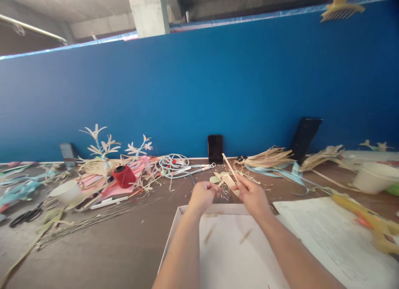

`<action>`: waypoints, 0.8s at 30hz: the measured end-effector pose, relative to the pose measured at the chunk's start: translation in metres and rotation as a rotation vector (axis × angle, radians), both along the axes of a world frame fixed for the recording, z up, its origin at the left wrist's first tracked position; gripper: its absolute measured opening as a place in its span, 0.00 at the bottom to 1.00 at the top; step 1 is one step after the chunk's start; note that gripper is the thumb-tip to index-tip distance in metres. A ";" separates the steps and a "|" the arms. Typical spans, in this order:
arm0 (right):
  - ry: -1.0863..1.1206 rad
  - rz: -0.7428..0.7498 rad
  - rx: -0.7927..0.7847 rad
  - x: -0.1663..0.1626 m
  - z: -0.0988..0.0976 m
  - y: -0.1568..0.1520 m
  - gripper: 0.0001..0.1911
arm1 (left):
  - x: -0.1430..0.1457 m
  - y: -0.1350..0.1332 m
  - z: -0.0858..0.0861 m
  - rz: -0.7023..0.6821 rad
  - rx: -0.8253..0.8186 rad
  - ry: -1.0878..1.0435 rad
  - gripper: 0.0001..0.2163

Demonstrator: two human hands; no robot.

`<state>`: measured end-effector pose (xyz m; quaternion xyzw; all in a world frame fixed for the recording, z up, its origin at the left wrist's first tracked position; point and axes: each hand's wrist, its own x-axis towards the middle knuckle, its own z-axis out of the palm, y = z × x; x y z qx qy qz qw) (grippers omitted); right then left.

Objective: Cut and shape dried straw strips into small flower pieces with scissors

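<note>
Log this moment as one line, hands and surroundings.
left hand: pinched, contents unclear | right hand: gripping pale stick | under forearms: white tray | beyond: dark phone, upright

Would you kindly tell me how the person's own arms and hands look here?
The left forearm and right forearm are bare, with no sleeves in view. The left hand and right hand are ungloved, and no watch or bracelet shows.

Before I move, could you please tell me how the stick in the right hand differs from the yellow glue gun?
The pale stick is thin and straight; the glue gun is bulkier.
The stick is straw-coloured; the glue gun is yellow with orange.
The right hand grips the stick aslant; the glue gun lies untouched, partly over the printed sheet.
</note>
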<state>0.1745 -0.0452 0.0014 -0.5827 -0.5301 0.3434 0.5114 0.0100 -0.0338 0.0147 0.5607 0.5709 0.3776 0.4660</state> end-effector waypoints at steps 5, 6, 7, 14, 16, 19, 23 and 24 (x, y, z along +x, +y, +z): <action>0.436 0.269 -0.101 -0.004 0.009 -0.008 0.37 | 0.000 0.001 0.003 0.083 -0.074 -0.157 0.09; 0.445 0.339 -0.144 -0.007 0.010 -0.011 0.38 | 0.000 0.001 0.004 0.076 -0.070 -0.168 0.08; 0.439 0.397 -0.181 -0.009 0.011 -0.013 0.39 | 0.000 0.000 0.005 0.064 -0.061 -0.172 0.08; 0.337 0.507 -0.212 -0.013 0.001 -0.012 0.31 | -0.001 -0.001 0.002 -0.060 0.037 -0.041 0.08; 0.278 0.465 -0.193 -0.013 -0.001 -0.010 0.28 | -0.002 0.000 0.000 -0.057 0.068 0.025 0.09; 0.155 0.395 -0.149 -0.016 -0.002 -0.008 0.25 | -0.003 0.000 0.000 -0.026 0.101 0.152 0.10; 0.067 0.298 -0.099 -0.012 -0.003 -0.005 0.23 | -0.003 -0.003 0.003 -0.031 0.086 0.199 0.08; 0.064 0.266 -0.090 -0.009 -0.003 -0.003 0.23 | -0.004 -0.003 0.004 -0.041 0.081 0.188 0.07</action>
